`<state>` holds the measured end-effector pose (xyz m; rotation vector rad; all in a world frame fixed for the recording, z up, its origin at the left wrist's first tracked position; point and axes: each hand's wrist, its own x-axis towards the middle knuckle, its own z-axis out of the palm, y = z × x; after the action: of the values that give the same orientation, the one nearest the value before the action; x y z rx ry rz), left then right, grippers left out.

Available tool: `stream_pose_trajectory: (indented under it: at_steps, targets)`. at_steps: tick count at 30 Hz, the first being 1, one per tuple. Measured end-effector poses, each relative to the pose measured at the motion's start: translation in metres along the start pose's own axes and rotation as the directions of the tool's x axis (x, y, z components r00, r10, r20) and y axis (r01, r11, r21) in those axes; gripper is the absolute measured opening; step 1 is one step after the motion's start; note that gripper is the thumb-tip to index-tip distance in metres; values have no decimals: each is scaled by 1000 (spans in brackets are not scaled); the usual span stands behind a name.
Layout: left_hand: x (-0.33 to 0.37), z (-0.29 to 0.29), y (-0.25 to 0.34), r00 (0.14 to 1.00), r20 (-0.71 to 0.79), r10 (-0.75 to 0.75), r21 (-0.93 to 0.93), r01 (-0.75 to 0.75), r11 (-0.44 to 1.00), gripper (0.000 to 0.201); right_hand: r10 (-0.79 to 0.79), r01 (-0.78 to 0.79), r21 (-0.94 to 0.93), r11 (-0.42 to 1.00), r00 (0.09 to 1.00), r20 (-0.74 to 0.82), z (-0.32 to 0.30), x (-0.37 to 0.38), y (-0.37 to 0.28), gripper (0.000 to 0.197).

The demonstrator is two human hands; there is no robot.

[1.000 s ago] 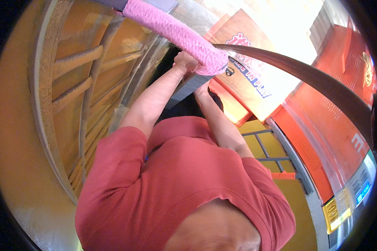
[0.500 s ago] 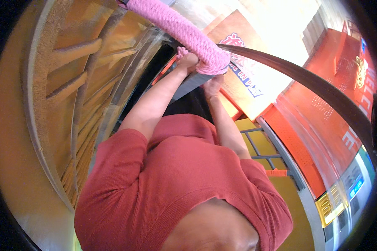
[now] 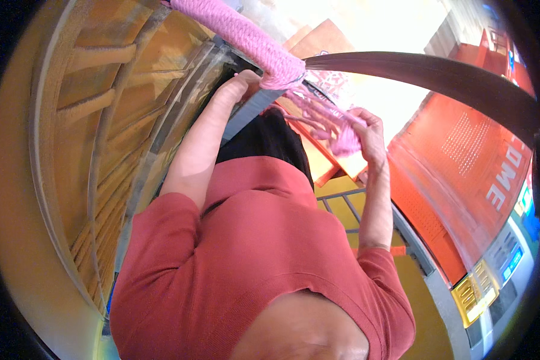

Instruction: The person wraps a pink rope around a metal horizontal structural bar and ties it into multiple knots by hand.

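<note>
A bar (image 3: 246, 117) runs across in front of me, its upper stretch closely wound with pink rope (image 3: 240, 33). Loose pink strands stretch from the end of the winding to my right hand (image 3: 372, 135). My right hand is closed on a bundle of pink rope (image 3: 346, 143), held out right of the bar. My left hand (image 3: 246, 83) is at the bar's left side, just below the winding. The bar and rope hide its fingers, so I cannot see what they grip.
A dark curved band (image 3: 426, 72) arches from the bar's end to the right. Left is a brown ribbed panel (image 3: 102, 60). An orange-red perforated panel (image 3: 456, 156) stands at right, with a metal rail frame (image 3: 348, 210) below. Beyond the bar lies a brown printed board (image 3: 321, 42).
My right hand has moved from beside the bar out to the right, drawing the pink strands with it. My left hand stays by the bar. The view has shifted slightly.
</note>
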<state>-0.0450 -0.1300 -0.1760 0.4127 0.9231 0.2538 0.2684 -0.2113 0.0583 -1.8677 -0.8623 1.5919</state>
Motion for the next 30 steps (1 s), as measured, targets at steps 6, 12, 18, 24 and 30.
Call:
stream_pose_trajectory:
  at_steps: [6, 12, 18, 24, 30]
  targets:
    - [-92, 73, 34, 473, -565, 676, 654, -243, 716, 12, 117, -88, -86, 992, 885, 450, -31, -33, -4, 11]
    - [-146, 178, -30, 454, 225, 862, 902, -431, -9, 30, 114, -361, 367, 857, 828, 549, -48, -52, -5, 15]
    - [-20, 106, -102, 715, 117, 689, 857, 278, -433, 40, 176, -552, 553, 624, 789, 589, -63, -64, 17, 19]
    - [-38, 91, -98, 972, 9, 237, 654, 173, -736, 32, 127, -545, 422, 724, 707, 695, -79, -65, 12, 10]
    - [-108, 228, -82, 805, 156, 573, 952, -278, 131, 24, 27, -121, 169, 978, 880, 475, -81, -53, 28, 8]
